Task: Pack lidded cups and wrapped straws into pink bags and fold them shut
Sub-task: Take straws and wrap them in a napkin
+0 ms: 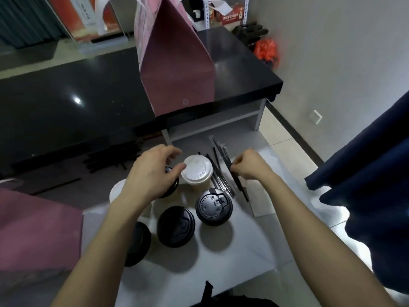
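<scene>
A folded pink bag (33,229) lies flat at the far left, on the near edge of the white surface (221,267). Just right of it, a white-lidded cup (116,192) shows partly behind the left forearm. The left hand (152,173) hovers over a black-lidded cup (173,185); its fingers are curved and spread wide, the thumb tip near the rim of the neighbouring white lid, and whether they touch the black lid cannot be told. Nearer the viewer, three more black-lidded cups stand on the white surface: one partly hidden under the left forearm (138,243), one at centre (176,227), and one with raised lettering on its lid (213,207). Behind these stands a tan cup with a white lid (197,170), upright, between the two hands. To its right a loose bunch of wrapped straws (218,167) lies on the surface, pointing away from the viewer. The right hand (249,165) is curled, its fingers pinching one dark wrapped straw (238,182), which slants down below the hand toward the viewer. Beyond the white surface runs a glossy black surface (66,103), on whose near right part an upright pink bag (174,63) stands, its top folded to a ridge and its white handles up. Farther right, an orange plastic bag (266,50) lies on the floor by the wall, and a dark blue cloth (365,196) hangs at the right edge.
</scene>
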Demonstrator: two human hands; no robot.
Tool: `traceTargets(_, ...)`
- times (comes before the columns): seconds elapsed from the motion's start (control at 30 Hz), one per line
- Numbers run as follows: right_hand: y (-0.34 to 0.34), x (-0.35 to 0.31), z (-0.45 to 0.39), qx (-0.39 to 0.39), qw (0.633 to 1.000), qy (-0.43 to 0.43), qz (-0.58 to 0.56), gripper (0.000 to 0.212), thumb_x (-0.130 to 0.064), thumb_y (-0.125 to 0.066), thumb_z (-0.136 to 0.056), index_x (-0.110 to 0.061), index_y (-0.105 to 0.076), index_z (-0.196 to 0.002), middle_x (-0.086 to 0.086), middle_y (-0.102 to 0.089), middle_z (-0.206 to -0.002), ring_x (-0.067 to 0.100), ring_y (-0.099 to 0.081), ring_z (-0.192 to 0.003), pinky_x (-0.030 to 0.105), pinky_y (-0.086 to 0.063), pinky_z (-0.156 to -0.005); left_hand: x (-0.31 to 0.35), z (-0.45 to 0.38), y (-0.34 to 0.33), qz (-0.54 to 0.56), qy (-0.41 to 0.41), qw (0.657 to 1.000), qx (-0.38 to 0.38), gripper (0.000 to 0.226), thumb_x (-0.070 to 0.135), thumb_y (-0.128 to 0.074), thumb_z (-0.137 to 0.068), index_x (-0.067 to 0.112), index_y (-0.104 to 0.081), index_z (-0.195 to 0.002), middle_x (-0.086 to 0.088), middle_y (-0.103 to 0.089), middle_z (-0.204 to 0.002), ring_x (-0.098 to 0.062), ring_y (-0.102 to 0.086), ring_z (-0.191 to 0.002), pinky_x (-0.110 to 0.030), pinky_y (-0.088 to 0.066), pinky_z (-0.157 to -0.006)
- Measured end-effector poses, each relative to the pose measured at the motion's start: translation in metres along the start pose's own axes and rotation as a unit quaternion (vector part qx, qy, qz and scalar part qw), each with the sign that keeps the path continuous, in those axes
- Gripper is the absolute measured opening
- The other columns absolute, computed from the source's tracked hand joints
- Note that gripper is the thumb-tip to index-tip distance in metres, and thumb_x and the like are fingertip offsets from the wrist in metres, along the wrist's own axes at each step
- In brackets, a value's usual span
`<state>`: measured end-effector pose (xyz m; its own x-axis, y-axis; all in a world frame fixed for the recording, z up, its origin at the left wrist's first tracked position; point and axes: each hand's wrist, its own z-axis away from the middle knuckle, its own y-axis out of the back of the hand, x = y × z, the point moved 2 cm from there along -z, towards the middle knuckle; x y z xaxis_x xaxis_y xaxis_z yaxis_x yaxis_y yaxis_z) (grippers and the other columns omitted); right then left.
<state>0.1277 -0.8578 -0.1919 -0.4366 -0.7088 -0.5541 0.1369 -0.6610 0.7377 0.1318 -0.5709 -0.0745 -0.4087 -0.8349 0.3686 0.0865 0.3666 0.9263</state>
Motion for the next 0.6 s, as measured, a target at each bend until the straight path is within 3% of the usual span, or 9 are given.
traceTargets(0.1, 0.027, -0.001, 0.012, 0.025, 0.997, 0.022, -0.072, 0.018, -0.023, -0.074, -0.090, -0.009, -0.078, -0.081, 0.008, -0.075, -0.070, 0.017, -0.057, -0.055, 0.031, -0.050, -0.058, 0.017, -0.011, -0.009, 0.139, 0.034, 0.989, 0.028, 0.015, 0.035, -0.077, -0.099, 0.028, -0.081, -0.112, 0.015, -0.079, -0.096, -0.002, -0.072, -0.087, -0.020, -0.054, -0.082)
traceTargets(0.2, 0.049, -0.009, 0.027, 0.006, 0.989, 0.067, -0.131, 0.018, -0.028, -0.079, -0.093, -0.020, -0.077, -0.077, -0.005, -0.068, -0.058, 0.005, -0.053, -0.045, 0.021, -0.046, -0.048, 0.041, -0.024, -0.023, 0.290, 0.065, 0.955, -0.003, 0.016, 0.035, -0.077, -0.101, 0.025, -0.081, -0.113, 0.009, -0.083, -0.093, -0.007, -0.078, -0.080, -0.024, -0.056, -0.074)
traceTargets(0.37, 0.062, -0.025, 0.040, 0.014, 0.984, 0.119, -0.131, 0.013, -0.029, -0.081, -0.095, -0.022, -0.079, -0.084, -0.008, -0.068, -0.057, 0.000, -0.055, -0.046, 0.029, -0.051, -0.059, 0.066, -0.047, -0.043, 0.275, 0.082, 0.958, -0.014, 0.032, 0.042, -0.078, -0.099, 0.020, -0.078, -0.123, 0.006, -0.082, -0.100, -0.010, -0.079, -0.087, -0.029, -0.060, -0.079)
traceTargets(0.5, 0.063, -0.030, 0.046, 0.007, 0.975, 0.155, -0.158, 0.015, -0.035, -0.084, -0.095, -0.023, -0.081, -0.087, -0.007, -0.069, -0.061, 0.001, -0.058, -0.052, 0.027, -0.052, -0.059, 0.069, -0.059, -0.052, 0.366, 0.074, 0.927, -0.039, 0.018, 0.034, -0.080, -0.099, 0.019, -0.082, -0.108, 0.005, -0.082, -0.086, -0.009, -0.078, -0.076, -0.023, -0.052, -0.064)
traceTargets(0.6, 0.064, -0.030, 0.050, 0.023, 0.969, 0.184, -0.165, 0.017, -0.040, -0.082, -0.096, -0.024, -0.084, -0.090, -0.007, -0.072, -0.064, 0.000, -0.061, -0.055, 0.020, -0.048, -0.056, 0.069, -0.064, -0.057, 0.404, 0.081, 0.910, -0.047, 0.014, 0.032, -0.082, -0.098, 0.019, -0.082, -0.094, 0.002, -0.077, -0.077, -0.009, -0.070, -0.073, -0.024, -0.051, -0.063)
